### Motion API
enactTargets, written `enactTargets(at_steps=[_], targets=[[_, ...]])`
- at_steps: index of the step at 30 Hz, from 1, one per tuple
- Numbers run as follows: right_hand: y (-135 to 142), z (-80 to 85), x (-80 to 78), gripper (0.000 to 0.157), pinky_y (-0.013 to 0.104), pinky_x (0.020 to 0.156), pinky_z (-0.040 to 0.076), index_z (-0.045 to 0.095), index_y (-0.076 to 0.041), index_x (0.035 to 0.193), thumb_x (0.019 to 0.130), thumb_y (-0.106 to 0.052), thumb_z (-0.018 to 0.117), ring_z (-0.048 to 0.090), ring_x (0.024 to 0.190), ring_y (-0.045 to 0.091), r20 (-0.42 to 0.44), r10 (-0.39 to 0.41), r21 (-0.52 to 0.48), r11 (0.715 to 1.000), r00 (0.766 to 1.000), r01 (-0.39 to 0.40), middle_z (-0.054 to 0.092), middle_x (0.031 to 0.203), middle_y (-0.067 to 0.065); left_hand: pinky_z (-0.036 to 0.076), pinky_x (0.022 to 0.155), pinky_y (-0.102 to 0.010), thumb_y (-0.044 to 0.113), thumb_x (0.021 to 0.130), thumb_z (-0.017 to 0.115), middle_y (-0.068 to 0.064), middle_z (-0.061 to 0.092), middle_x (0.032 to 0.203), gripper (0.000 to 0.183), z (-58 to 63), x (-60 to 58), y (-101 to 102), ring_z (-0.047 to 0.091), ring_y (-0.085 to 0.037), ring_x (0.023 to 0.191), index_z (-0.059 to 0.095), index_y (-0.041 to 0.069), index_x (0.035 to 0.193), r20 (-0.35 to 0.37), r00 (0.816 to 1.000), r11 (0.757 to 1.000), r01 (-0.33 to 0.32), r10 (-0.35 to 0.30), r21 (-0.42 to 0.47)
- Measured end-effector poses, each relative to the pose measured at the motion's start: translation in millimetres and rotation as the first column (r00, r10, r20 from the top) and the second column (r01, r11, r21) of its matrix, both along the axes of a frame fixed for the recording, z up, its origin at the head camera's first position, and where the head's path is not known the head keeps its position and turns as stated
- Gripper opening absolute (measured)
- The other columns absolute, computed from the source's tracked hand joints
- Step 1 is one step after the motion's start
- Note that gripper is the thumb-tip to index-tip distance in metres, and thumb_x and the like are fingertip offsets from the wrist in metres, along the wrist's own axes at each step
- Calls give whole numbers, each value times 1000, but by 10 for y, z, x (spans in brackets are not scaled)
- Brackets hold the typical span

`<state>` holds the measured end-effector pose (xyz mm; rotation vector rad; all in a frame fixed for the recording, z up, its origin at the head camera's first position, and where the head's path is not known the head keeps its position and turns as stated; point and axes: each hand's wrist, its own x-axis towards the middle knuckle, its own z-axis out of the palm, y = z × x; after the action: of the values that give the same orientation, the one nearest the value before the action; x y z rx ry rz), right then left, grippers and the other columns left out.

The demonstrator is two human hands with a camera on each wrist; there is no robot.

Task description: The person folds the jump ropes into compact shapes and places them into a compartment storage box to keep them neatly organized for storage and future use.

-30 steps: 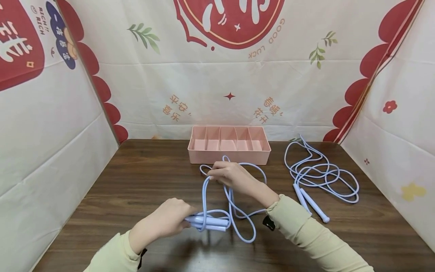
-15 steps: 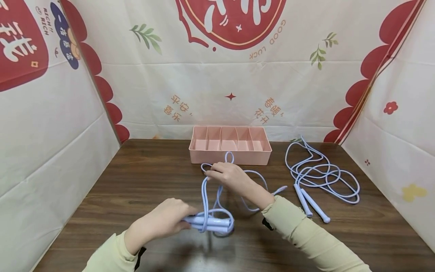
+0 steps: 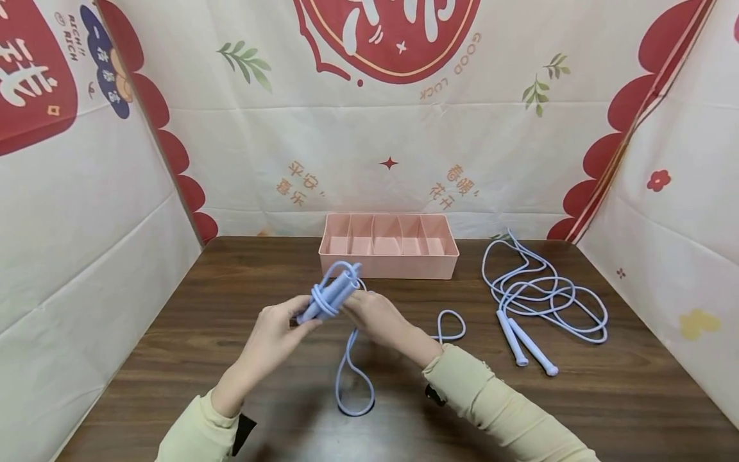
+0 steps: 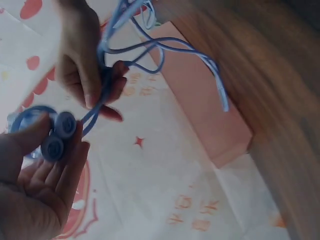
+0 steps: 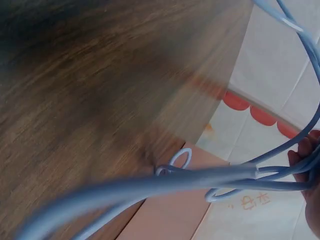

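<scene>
In the head view my left hand (image 3: 267, 340) pinches the two light-blue handles of a jump rope (image 3: 330, 298) between thumb and fingers, tilted up over the table. Turns of its cord wrap round the handles. The left wrist view shows the handle ends (image 4: 65, 125) side by side at the fingertips. Close to the right of them, my right hand (image 3: 378, 321) grips the bunched cord (image 4: 106, 82). One cord loop (image 3: 354, 385) hangs below the hands, and another (image 3: 453, 326) shows beyond the right forearm.
A pink bin (image 3: 389, 266) with several compartments stands at the table's back. To the right lies a second light-blue jump rope (image 3: 534, 295), its cord loosely coiled and its handles toward me. Printed cloth (image 3: 369, 135) hangs behind and at both sides of the wooden table (image 3: 231, 282).
My left hand has lifted and tilted the handles upward from lying level. My right hand has come down slightly beside them, bringing the cord along, and the hanging loops have shifted.
</scene>
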<state>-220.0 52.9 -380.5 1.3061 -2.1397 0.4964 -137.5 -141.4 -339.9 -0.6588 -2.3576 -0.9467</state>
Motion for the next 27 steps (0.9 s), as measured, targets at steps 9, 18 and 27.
enactTargets(at_steps=[9, 18, 27], targets=[[-93, 57, 144, 31, 18, 59, 43, 58, -3, 110, 79, -1, 63, 51, 65, 6, 326, 15, -47, 999, 945, 0, 56, 75, -2, 39, 48, -16, 1, 70, 74, -4, 67, 72, 26, -142, -133, -31, 51, -6, 54, 64, 2, 93, -84, 975, 968, -191, 207, 166], [-98, 173, 173, 6, 17, 48, 35, 63, -4, 84, 78, -5, 62, 43, 53, 3, 582, 15, -136, 988, 813, 79, 52, 61, -5, 42, 53, -9, -2, 71, 72, -15, 69, 85, 28, -169, -188, 25, 63, -13, 68, 63, -4, 97, -67, 949, 893, -265, 309, 364], [-37, 148, 203, 15, 21, 60, 40, 61, -7, 90, 80, -4, 50, 51, 69, 7, 698, 42, -107, 993, 714, 46, 64, 83, 3, 43, 57, -7, -2, 75, 70, -19, 68, 86, 25, -156, -229, -24, 59, 5, 71, 62, -7, 98, -66, 938, 826, -264, 340, 497]])
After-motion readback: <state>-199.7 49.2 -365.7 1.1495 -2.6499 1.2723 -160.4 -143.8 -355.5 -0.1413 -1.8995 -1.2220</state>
